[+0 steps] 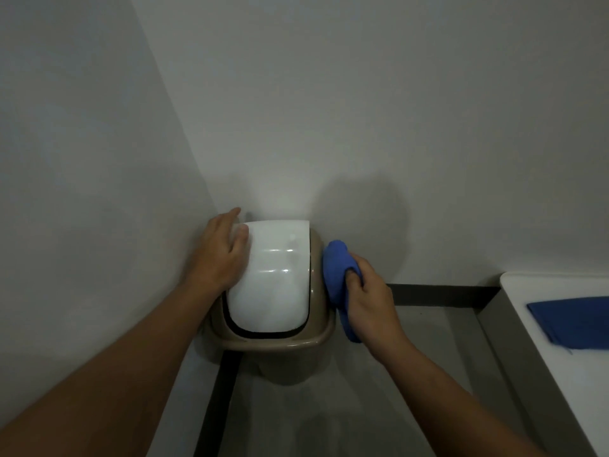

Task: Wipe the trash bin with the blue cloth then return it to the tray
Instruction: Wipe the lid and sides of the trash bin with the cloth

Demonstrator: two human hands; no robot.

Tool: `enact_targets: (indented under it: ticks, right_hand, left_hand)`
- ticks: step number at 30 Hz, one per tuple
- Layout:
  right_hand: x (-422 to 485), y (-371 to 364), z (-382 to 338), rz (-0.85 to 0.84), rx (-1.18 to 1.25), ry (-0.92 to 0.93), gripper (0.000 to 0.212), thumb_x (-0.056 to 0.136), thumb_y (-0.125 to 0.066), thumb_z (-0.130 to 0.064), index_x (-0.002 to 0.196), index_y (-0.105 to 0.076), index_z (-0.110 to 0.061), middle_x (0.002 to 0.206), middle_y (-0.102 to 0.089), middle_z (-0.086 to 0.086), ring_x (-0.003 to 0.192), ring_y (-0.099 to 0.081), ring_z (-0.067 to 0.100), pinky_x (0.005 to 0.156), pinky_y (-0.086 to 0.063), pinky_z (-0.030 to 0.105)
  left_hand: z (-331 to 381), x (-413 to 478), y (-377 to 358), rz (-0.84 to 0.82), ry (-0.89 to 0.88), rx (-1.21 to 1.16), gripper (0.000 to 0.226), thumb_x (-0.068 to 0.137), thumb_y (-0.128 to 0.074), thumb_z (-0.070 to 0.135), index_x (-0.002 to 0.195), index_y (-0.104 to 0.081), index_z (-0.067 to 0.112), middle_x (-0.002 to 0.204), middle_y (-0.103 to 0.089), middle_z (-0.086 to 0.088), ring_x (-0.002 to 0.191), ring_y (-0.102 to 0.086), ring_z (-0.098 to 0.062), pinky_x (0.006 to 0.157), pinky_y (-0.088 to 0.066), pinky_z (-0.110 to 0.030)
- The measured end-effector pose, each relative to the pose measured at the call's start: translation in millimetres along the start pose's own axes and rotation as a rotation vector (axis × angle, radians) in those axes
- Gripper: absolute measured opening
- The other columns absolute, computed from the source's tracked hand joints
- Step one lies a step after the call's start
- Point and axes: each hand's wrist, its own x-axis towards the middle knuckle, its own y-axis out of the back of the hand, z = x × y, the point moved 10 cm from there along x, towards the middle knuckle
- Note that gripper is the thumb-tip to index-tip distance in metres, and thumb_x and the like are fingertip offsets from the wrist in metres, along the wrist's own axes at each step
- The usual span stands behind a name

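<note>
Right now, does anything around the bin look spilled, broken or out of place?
Nothing stands out. The taupe plastic trash bin stands upright in the corner, its white swing lid seated straight. The left hand steadies it; the right hand presses the bunched blue cloth against its side. No spill shows.

Plain white walls (pixel 362 110) meeting in a corner, grey floor (pixel 412 374), dark skirting strip (pixel 438 294), dim light.
</note>
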Motion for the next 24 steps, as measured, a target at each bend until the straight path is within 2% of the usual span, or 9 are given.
enact_targets:
  ticks: [3,4,6,8,11,15,18,22,24]
  right_hand:
    - [13,27,-5,0.050,0.086,-0.030,0.026,0.096,-0.036,-0.023,0.113,-0.055,-0.024,0.110,-0.061,-0.004,0.094,-0.057,0.009,0.083,-0.046,0.028]
    - [17,33,-3,0.052,0.137,-0.080,0.024,0.096,-0.036,-0.023,0.107,-0.057,-0.023,0.107,-0.064,0.001,0.092,-0.059,0.014,0.083,-0.050,0.035]
    - [20,44,0,0.028,0.228,-0.182,0.023,0.096,-0.037,-0.023,0.099,-0.060,-0.018,0.102,-0.066,0.011,0.091,-0.063,0.025,0.084,-0.053,0.045]
    - [21,58,0,-0.016,0.274,-0.230,0.024,0.096,-0.039,-0.021,0.095,-0.063,-0.016,0.098,-0.068,0.015,0.087,-0.066,0.026,0.076,-0.057,0.040]
    - [19,101,2,-0.071,0.186,-0.230,0.026,0.095,-0.040,-0.020,0.087,-0.064,-0.015,0.087,-0.069,0.011,0.077,-0.067,0.021,0.062,-0.057,0.029]
    - [4,177,30,-0.144,0.002,-0.268,0.026,0.095,-0.042,-0.021,0.092,-0.065,-0.009,0.093,-0.069,0.017,0.086,-0.066,0.030,0.075,-0.056,0.040]
    - [-15,229,65,-0.176,-0.016,-0.333,0.025,0.094,-0.042,-0.020,0.093,-0.066,-0.013,0.096,-0.071,0.016,0.090,-0.067,0.029,0.083,-0.055,0.043]
    - [-31,288,108,-0.206,-0.043,-0.403,0.023,0.093,-0.045,-0.020,0.099,-0.066,-0.013,0.101,-0.070,0.015,0.094,-0.066,0.027,0.088,-0.053,0.042]
    - [-34,315,120,-0.228,-0.055,-0.413,0.018,0.092,-0.050,-0.019,0.098,-0.065,-0.013,0.101,-0.069,0.013,0.092,-0.066,0.024,0.085,-0.054,0.037]
  left_hand:
    - [62,-9,13,0.126,-0.153,0.082,0.050,0.083,-0.036,0.039,0.121,-0.052,0.011,0.122,-0.056,-0.017,0.112,-0.050,-0.034,0.096,-0.039,-0.043]
    - [92,-16,4,0.101,-0.235,0.078,0.049,0.081,-0.039,0.038,0.117,-0.054,0.010,0.116,-0.058,-0.018,0.107,-0.052,-0.035,0.093,-0.041,-0.044]
    - [149,-35,-37,-0.084,-0.344,-0.015,0.047,0.076,-0.046,0.038,0.115,-0.055,0.013,0.109,-0.060,-0.015,0.101,-0.055,-0.032,0.089,-0.045,-0.042]
    - [190,-59,-85,-0.298,-0.362,-0.097,0.052,0.073,-0.054,0.036,0.121,-0.049,0.017,0.115,-0.057,-0.009,0.105,-0.053,-0.024,0.092,-0.044,-0.035]
    - [222,-82,-137,-0.464,-0.307,-0.218,0.057,0.074,-0.059,0.024,0.128,-0.041,0.021,0.124,-0.049,-0.005,0.112,-0.047,-0.019,0.092,-0.037,-0.022]
    - [251,-110,-193,-0.602,-0.201,-0.317,0.062,0.080,-0.064,0.029,0.134,-0.035,0.024,0.133,-0.050,-0.003,0.115,-0.051,-0.019,0.094,-0.043,-0.028]
    - [282,-138,-235,-0.674,-0.244,-0.280,0.053,0.082,-0.058,0.020,0.132,-0.041,0.026,0.126,-0.059,-0.005,0.107,-0.057,-0.021,0.082,-0.043,-0.022]
    - [324,-159,-280,-0.748,-0.284,-0.225,0.040,0.078,-0.047,0.008,0.114,-0.057,0.020,0.103,-0.068,-0.017,0.087,-0.064,-0.034,0.076,-0.051,-0.033]
    - [347,-162,-299,-0.737,-0.348,-0.149,0.034,0.074,-0.047,0.007,0.105,-0.060,0.015,0.102,-0.068,-0.018,0.091,-0.062,-0.035,0.078,-0.051,-0.037]
